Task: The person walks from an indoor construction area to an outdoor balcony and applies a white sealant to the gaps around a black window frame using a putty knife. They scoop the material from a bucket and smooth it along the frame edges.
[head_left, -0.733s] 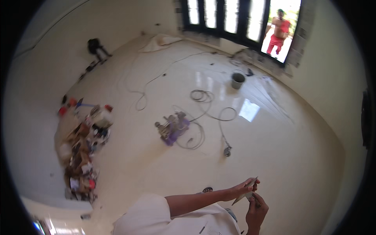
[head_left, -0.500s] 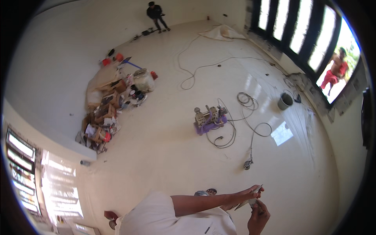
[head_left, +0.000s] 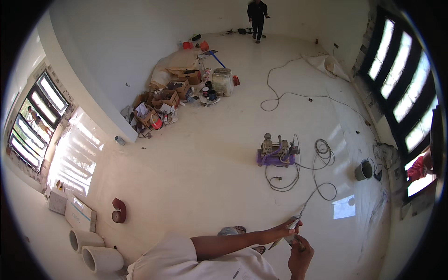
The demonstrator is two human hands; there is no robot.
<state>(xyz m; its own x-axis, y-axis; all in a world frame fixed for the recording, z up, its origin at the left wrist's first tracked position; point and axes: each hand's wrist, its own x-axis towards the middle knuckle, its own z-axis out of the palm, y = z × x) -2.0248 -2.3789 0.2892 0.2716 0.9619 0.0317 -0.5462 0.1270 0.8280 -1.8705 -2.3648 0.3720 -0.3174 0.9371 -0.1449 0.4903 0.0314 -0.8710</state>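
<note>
Both hands are together above the floor (head_left: 205, 186), in front of the wearer's pale clothes (head_left: 210, 263) and right of centre. Between them is a flat, greyish scraper (head_left: 289, 239). Its long axis runs on a slant, from the upper right at the left fingers down to the lower left, where a narrow tip points back toward the wearer's body. Its broad side looks tilted rather than flat to the view; whether it is one piece or two overlapping pieces cannot be told.

The left hand (head_left: 283, 230), its forearm reaching across from the left, is closed around the upper part, fingers folded over it. The right hand (head_left: 301, 253), coming up from the lower edge, has its fingers curled and nearly shut, with thumb and fingers pinching the scraper from the right.

Just above the left hand in the view, a grey hose (head_left: 322, 185) runs down toward the scraper; its end is hard to make out there. The hose loops on the floor beside a compressor with a purple base (head_left: 276, 151). A grey bucket (head_left: 363, 170) stands to the right, near the dark-framed windows (head_left: 406, 79). A sandalled foot (head_left: 239, 230) shows beyond the left forearm. Cardboard boxes (head_left: 165, 97) lie in a pile by the left wall, and a person in dark clothes (head_left: 257, 18) is at the far end.
</note>
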